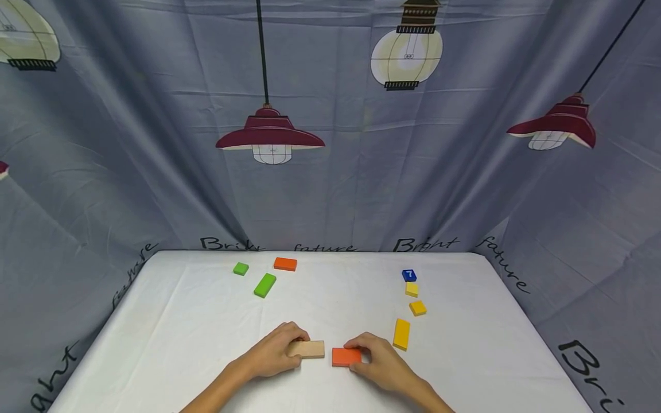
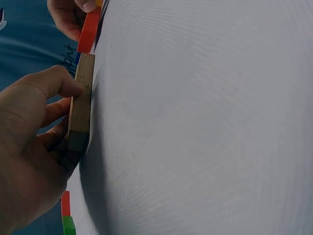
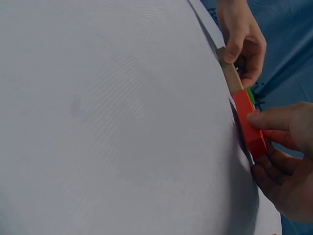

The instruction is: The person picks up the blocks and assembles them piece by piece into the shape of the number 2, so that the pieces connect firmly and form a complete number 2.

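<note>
At the near middle of the white table, my left hand [image 1: 276,351] pinches a plain wooden block [image 1: 312,349] between thumb and fingers. My right hand [image 1: 381,361] pinches a red-orange block [image 1: 345,357] by its right part. The two blocks lie end to end in the head view, with a narrow gap between them. In the left wrist view the thumb presses on the near side of the wooden block [image 2: 82,105]. The right wrist view shows the thumb on the near side of the red-orange block [image 3: 249,125]; some fingers are hidden behind it.
Left and farther back lie a small green block [image 1: 240,268], a longer green block [image 1: 265,285] and an orange block [image 1: 285,264]. To the right stand a blue block with a 7 [image 1: 409,275] and several yellow blocks [image 1: 401,334]. A grey curtain [image 1: 330,201] borders the table [image 1: 181,321].
</note>
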The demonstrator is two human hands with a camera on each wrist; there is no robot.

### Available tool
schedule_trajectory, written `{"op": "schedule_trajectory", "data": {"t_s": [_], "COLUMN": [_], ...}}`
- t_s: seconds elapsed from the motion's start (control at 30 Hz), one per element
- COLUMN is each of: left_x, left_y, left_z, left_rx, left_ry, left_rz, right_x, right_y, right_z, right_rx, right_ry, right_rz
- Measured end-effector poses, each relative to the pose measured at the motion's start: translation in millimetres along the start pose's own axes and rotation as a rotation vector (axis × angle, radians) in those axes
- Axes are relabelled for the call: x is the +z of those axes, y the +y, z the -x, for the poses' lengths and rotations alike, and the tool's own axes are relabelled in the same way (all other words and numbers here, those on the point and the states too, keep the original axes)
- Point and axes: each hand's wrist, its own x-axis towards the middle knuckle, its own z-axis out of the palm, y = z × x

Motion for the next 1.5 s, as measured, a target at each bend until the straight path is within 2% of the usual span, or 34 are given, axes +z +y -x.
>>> {"op": "schedule_trajectory", "data": {"t_s": [0.37,0.67,1.1,1.5], "left_x": [0.4,0.4,-0.4,-1.0], "left_y": [0.1,0.6,1.3,0.0], "left_z": [-0.6,-0.6,0.2,0.4], "left_rx": [0.0,-0.011,-0.012,-0.012], "left_ry": [0.002,-0.003,-0.003,-0.015], "left_rz": [0.005,0.006,0.004,0.018], "right_x": [5,8,20,33], "right_y": [0,-2,-6,-15], "right_z": [-16.8,-21.8,-30.8,-35.6], "right_rx": [-0.023,-0.006,-0.035,-0.033], "right_ry": [0.023,0.01,0.034,0.082], "right_rz": [0.036,0.027,0.004,0.072]}}
